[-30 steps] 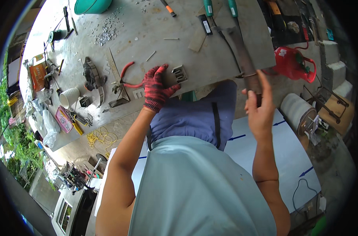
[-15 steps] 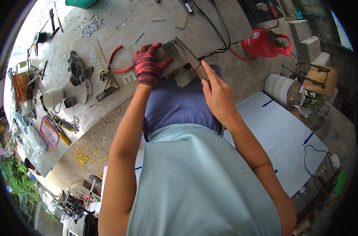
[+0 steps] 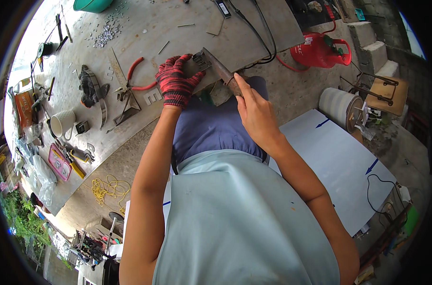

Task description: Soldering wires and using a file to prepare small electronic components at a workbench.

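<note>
My left hand (image 3: 178, 78), in a red-and-black striped glove, grips a small dark slotted metal piece (image 3: 201, 61) at the front edge of the metal table (image 3: 235, 38). My right hand (image 3: 252, 107) is closed around a long rusty flat tool, like a file (image 3: 219, 67), whose far end lies against that piece. Just left of the glove are red-handled pliers (image 3: 134, 71), a metal ruler (image 3: 115, 66) and pale letter-like metal cutouts (image 3: 153, 97).
A teal bowl (image 3: 91, 4), small metal bits (image 3: 106, 34), cables (image 3: 251, 35) and a white mug (image 3: 62, 122) are on the table. A red gas cylinder (image 3: 318, 50) stands right, near a striped drum (image 3: 339, 107). A white board (image 3: 320, 166) lies lower right.
My right hand has swung leftward with the rusty tool onto the metal piece, then moved slightly further left. The view has also shifted. My left hand stays by the piece.
</note>
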